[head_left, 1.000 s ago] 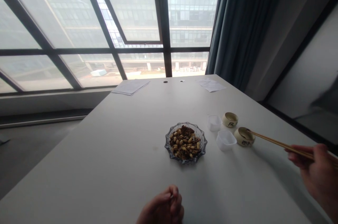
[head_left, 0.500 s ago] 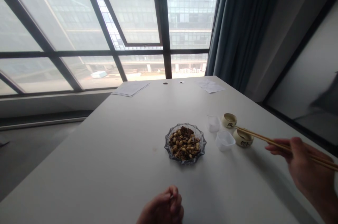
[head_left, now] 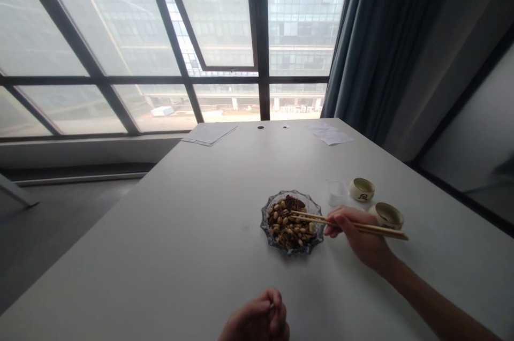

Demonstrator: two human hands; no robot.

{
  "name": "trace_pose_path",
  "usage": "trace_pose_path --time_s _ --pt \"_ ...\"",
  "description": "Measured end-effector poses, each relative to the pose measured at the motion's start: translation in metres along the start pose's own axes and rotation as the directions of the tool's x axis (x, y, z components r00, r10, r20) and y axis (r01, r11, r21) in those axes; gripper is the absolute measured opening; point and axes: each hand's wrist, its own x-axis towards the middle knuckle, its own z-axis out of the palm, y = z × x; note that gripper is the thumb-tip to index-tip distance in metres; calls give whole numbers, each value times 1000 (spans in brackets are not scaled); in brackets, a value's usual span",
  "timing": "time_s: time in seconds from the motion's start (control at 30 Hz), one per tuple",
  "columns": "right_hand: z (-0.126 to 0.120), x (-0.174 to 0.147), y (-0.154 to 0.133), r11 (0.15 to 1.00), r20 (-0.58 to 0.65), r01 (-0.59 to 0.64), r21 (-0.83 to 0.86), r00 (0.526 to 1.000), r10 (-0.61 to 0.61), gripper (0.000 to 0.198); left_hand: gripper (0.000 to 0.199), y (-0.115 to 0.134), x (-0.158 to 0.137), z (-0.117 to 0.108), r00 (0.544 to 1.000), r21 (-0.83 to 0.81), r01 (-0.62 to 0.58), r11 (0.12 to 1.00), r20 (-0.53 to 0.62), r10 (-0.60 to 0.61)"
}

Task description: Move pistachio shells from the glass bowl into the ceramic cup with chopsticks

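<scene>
My right hand (head_left: 359,234) is closed around a pair of wooden chopsticks (head_left: 381,230). Their tips reach over a scalloped glass bowl (head_left: 265,226) filled with pistachios (head_left: 286,220) and small dark brown pieces. Whether the tips pinch anything is too small to tell. My left hand (head_left: 261,317) rests near the table's front edge, below the bowl, with its fingers curled in; I cannot make out anything in it. Behind my right hand stand two cream ceramic cups with dark characters, a far cup (head_left: 362,190) and a nearer cup (head_left: 388,216), the nearer one partly covered.
A clear plastic container (head_left: 335,192) stands left of the far cup; a second one is hidden behind my right hand. Papers (head_left: 209,133) lie at the table's far left and more sheets (head_left: 331,134) at the far right. Windows and a dark curtain (head_left: 373,46) stand beyond.
My right hand has moved left with the chopsticks, from beside the cups to over the glass bowl. My left hand stays curled. The whole view has shifted slightly.
</scene>
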Motion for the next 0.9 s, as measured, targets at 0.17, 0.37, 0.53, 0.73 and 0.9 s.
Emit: trace_pose_path --time_s 0.17,0.37,0.53,0.73,0.9 --pt "5 1 10 994 -4 -95 51 995 95 33 14 -2 -1 1 1000 -13 6 1000 8 -6" --pt "14 0 10 983 -127 -153 98 978 165 37 14 -3 -4 1 1000 -27 11 1000 12 -11" --pt "11 1 -4 978 -266 -152 140 946 185 42 13 -1 -4 2 1000 -37 16 999 -5 -16" --pt "-18 -11 -21 961 -418 -159 225 876 243 50 13 -1 -5 2 1000 -49 20 999 -4 -21" --pt "-42 -25 -28 934 -541 -147 327 781 312 48 12 1 -6 7 999 -68 37 997 -17 -38"
